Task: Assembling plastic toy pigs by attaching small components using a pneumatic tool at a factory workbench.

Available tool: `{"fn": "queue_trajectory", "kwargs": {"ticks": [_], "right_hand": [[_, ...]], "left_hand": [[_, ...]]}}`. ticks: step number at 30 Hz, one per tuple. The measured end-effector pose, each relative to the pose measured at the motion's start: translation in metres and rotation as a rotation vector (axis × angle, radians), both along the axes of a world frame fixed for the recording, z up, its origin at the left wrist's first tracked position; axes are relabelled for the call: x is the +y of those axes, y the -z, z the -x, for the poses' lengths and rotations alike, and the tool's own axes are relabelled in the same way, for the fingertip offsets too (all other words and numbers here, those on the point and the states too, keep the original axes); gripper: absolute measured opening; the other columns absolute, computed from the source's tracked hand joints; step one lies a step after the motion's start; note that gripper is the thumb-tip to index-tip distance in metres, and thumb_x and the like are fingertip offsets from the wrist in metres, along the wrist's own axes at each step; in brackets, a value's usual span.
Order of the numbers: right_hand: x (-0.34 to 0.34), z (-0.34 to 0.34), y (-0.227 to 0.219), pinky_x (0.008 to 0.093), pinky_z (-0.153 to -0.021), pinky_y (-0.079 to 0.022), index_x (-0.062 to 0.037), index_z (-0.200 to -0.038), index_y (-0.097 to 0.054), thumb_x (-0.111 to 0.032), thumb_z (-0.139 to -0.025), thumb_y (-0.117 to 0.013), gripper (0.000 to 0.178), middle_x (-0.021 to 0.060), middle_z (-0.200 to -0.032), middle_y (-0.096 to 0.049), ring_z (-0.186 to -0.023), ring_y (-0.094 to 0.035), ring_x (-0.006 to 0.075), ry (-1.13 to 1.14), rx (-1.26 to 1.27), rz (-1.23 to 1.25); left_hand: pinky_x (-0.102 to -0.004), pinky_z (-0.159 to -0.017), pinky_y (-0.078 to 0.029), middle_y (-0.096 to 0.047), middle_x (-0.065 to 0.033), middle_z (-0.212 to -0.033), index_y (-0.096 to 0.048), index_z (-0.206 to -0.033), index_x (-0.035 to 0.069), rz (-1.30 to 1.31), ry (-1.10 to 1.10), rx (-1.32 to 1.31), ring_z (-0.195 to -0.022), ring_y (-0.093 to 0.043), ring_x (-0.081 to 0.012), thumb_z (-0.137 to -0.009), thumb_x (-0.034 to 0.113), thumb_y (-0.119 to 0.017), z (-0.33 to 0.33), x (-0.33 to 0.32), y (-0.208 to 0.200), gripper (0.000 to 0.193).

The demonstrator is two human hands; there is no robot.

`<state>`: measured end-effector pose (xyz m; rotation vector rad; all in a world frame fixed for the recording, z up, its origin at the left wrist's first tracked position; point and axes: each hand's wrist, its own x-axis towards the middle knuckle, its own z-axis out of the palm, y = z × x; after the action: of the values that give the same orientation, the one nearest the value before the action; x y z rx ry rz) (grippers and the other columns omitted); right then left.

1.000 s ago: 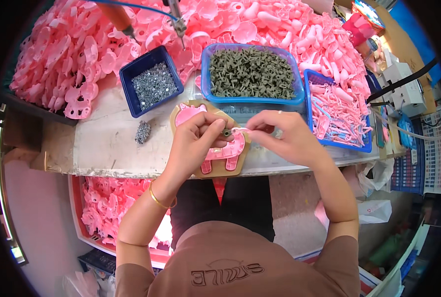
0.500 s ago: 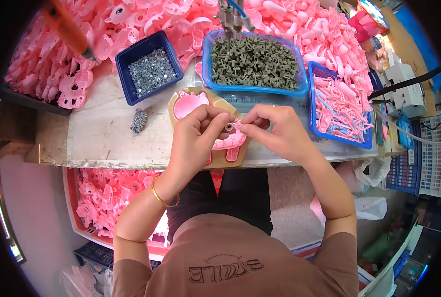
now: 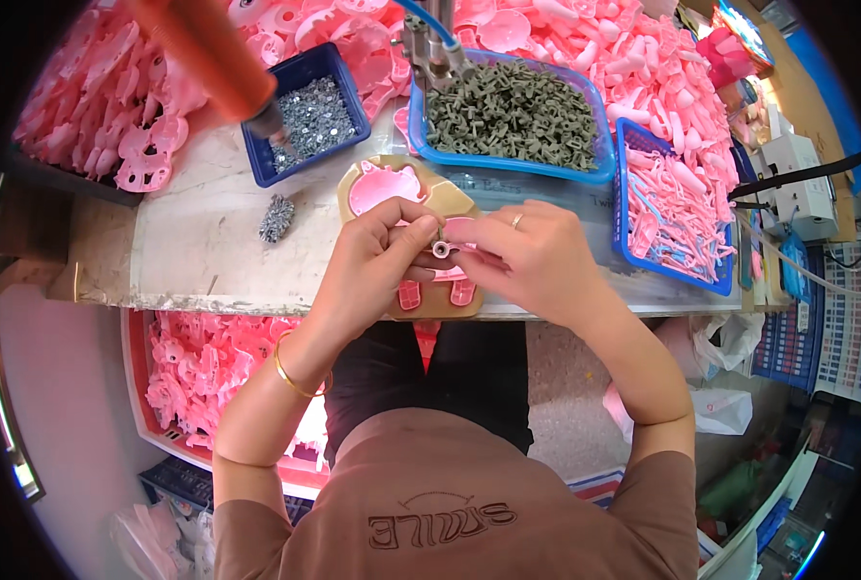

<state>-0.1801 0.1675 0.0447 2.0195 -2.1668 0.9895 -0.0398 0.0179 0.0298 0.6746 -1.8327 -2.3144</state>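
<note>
A small round part with a pale rim and dark centre (image 3: 441, 249) sits between my hands. My left hand (image 3: 377, 253) pinches it between thumb and fingers. Opposite, my right hand (image 3: 537, 253) is closed, its fingertips meeting at the part's right side; what they grip is hidden. A gold ring is on one of its fingers. Just beneath both hands lies a tan, shaped holding block (image 3: 361, 174) on the table, with pink plastic shell pieces (image 3: 384, 190) set in its recesses. My hands cover the middle of these pieces.
An orange power screwdriver (image 3: 208, 53) hangs over a navy bin of small metal screws (image 3: 309, 121). Beside it are a blue tub of grey-green parts (image 3: 512, 111) and a blue basket of pink strips (image 3: 667, 217). A screw cluster (image 3: 277, 218) lies left. Pink parts (image 3: 537, 24) heap behind.
My right hand has turned over more and drawn in to the left, closer to my left hand. The screwdriver has swung right and down. The view has shifted slightly.
</note>
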Motion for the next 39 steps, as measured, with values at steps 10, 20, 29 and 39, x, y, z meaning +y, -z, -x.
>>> {"fn": "queue_trajectory", "kwargs": {"ticks": [10,20,29,39], "right_hand": [[-0.025,-0.005,0.021,0.0369,-0.061,-0.047,-0.0107,-0.092,-0.071,-0.018,-0.077,-0.075,0.017,0.0037,-0.074,-0.066,-0.069,-0.065,0.0237,-0.037,0.088,-0.045],[-0.049,-0.012,0.03,0.042,-0.068,-0.049,-0.0062,-0.078,-0.066,-0.021,-0.075,-0.073,0.017,0.0087,-0.076,-0.063,-0.076,-0.064,0.0299,-0.077,0.086,-0.251],[-0.061,-0.003,0.024,0.0458,-0.07,-0.051,-0.0033,-0.075,-0.067,-0.014,-0.074,-0.069,0.011,0.0137,-0.077,-0.064,-0.078,-0.065,0.0348,-0.157,0.006,-0.438],[-0.025,-0.008,0.023,0.0427,-0.072,-0.052,-0.0068,-0.086,-0.065,-0.014,-0.078,-0.069,0.011,0.0079,-0.088,-0.063,-0.091,-0.062,0.0299,0.0,0.007,-0.237]], "left_hand": [[-0.0179,-0.06,-0.048,-0.071,-0.0071,-0.101,-0.059,-0.123,0.001,0.602,-0.202,0.013,-0.084,-0.067,-0.0082,-0.105,0.021,-0.05,-0.024,-0.023,0.002,0.029],[-0.0323,-0.071,-0.053,-0.071,-0.0097,-0.099,-0.07,-0.103,0.005,1.146,-0.147,0.121,-0.092,-0.067,-0.0249,-0.09,0.006,-0.066,-0.047,-0.031,0.02,0.013],[-0.0436,-0.102,-0.045,-0.057,-0.0083,-0.126,-0.064,-0.107,0.009,1.57,0.222,0.239,-0.123,-0.052,-0.0297,-0.083,0.028,-0.071,-0.048,-0.026,0.031,0.032],[-0.0447,-0.103,-0.043,-0.058,-0.007,-0.128,-0.065,-0.111,0.011,1.529,0.248,0.175,-0.125,-0.05,-0.031,-0.08,0.029,-0.074,-0.048,-0.02,0.032,0.037]]}}
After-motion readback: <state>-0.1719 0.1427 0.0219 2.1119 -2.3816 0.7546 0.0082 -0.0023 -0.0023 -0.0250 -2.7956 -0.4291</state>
